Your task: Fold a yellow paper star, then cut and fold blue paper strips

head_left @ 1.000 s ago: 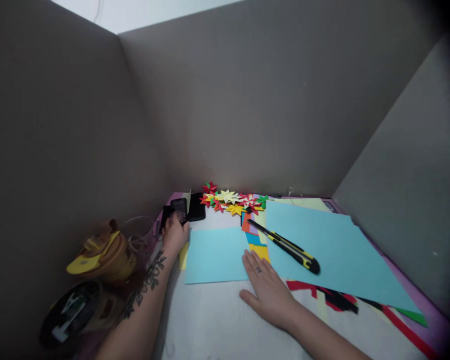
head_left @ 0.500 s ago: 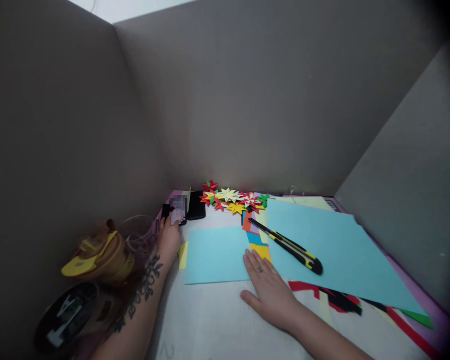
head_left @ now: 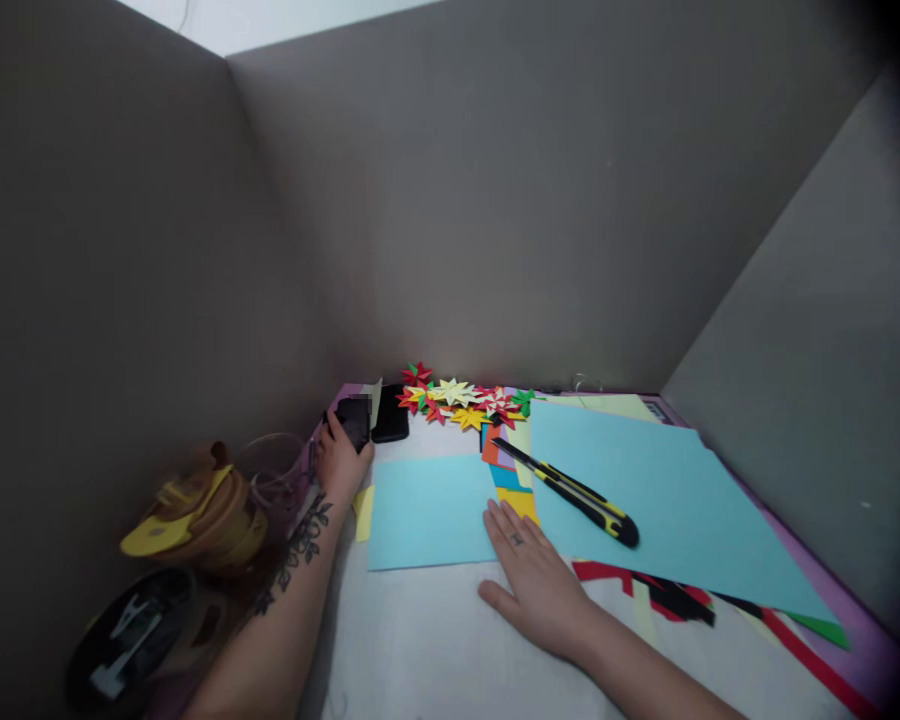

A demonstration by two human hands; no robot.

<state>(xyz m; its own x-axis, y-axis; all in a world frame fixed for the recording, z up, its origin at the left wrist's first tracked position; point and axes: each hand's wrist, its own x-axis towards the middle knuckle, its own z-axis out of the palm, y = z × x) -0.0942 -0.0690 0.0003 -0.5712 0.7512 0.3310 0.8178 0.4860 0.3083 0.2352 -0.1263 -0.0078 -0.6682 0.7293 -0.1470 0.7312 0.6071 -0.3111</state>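
At the back left, my left hand (head_left: 343, 462) grips a black phone (head_left: 357, 425) by its near end, the thumb on one side and fingers on the other. The phone's screen looks dark. Beside it lies a second black phone or case (head_left: 391, 415). My right hand (head_left: 536, 585) rests flat and open, its fingertips at the right edge of a light blue sheet (head_left: 431, 510) and by a yellow paper piece (head_left: 521, 503). A black and yellow utility knife (head_left: 577, 495) lies with its blade out on a larger light blue sheet (head_left: 667, 490).
Several folded paper stars (head_left: 457, 393) line the back. Red and black paper strips (head_left: 675, 598) lie at the front right. On the left stand a tan container with a yellow piece (head_left: 202, 520) and a dark round object with letters (head_left: 135, 630). Grey panels (head_left: 465, 200) enclose the table.
My left hand has turned and shifted slightly on the phone, whose screen went from bright to dark. My right hand stays flat in place. The view has moved a little.
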